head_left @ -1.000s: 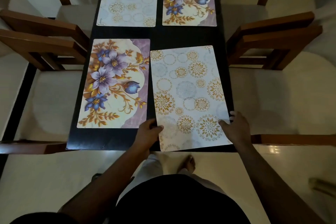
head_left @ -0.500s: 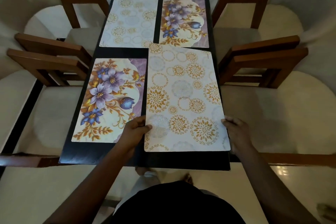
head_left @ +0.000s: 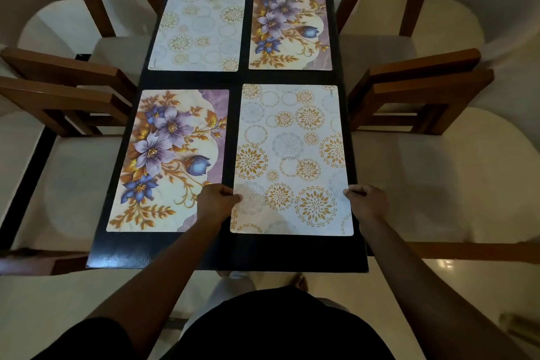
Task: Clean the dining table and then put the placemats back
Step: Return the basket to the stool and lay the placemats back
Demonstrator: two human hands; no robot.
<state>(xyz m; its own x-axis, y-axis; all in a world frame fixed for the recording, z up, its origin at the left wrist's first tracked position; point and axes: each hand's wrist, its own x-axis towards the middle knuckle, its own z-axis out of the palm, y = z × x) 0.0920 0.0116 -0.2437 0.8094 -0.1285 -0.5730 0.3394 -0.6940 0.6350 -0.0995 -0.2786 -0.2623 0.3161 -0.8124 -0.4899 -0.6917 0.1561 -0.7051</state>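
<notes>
Now | left hand (head_left: 214, 203), right hand (head_left: 365, 202) pinch circle placemat (head_left: 292, 155) | floral placemat (head_left: 169, 155) beside | chairs (head_left: 420, 88) flanking

Both arms reach forward; the left hand (head_left: 217, 205) and right hand (head_left: 367, 202), thumbs on top, pinch the placemat (head_left: 292, 155) by its sides.

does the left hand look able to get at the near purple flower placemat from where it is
Probably yes: the left hand is over the corner of the near purple flower placemat, with nothing lying on it. It would first have to let go of the gold circle-patterned placemat.
</notes>
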